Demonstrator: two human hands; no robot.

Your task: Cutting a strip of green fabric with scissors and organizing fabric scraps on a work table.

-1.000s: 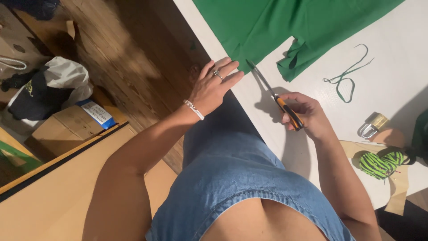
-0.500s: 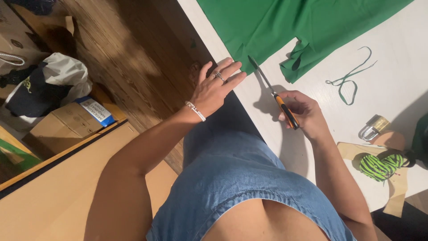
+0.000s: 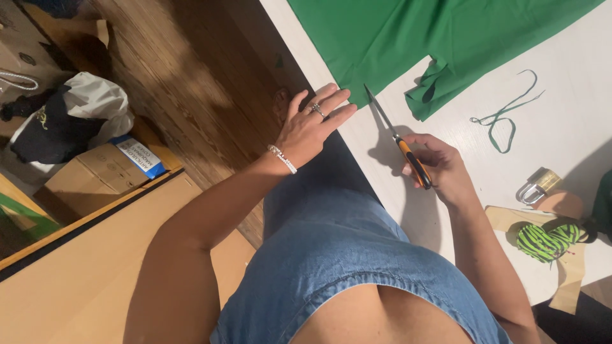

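Closest to me is my own denim top, and below my right forearm, near the bench's near right corner, lies a bundle of green-and-black striped cord [image 3: 543, 241] on a piece of brown paper [image 3: 566, 280]. Just beyond it sits a brass padlock [image 3: 539, 186] with a silver shackle.

My right hand [image 3: 440, 169] is wrapped around the orange-and-black handle of a pair of scissors [image 3: 396, 137], fingers curled tight about it. The blades look closed or nearly so and lie low over the white bench [image 3: 574, 121], pointing away from me toward the near edge of the green fabric [image 3: 408, 38]; the tips stop just short of the cloth.

My left hand [image 3: 312, 124] lies flat and wide open, holding nothing, fingers spread and resting at the bench's left edge, with the fingertips just beside the fabric's near corner. There is a ring on one finger and a beaded bracelet [image 3: 282, 158] at the wrist.

To the right of the scissors, a thin loop of green trimmed strip [image 3: 503, 118] lies on the bare bench, apart from the cloth. The fabric itself spreads across the far part of the bench, with a folded flap hanging toward me at its near edge.

Off the bench's left side is the wooden floor [image 3: 185, 83], where a cardboard box [image 3: 89, 181] with a blue-and-white carton [image 3: 139, 157] on it stands, and beyond that a white bag [image 3: 99, 102] with a dark cap [image 3: 51, 130].
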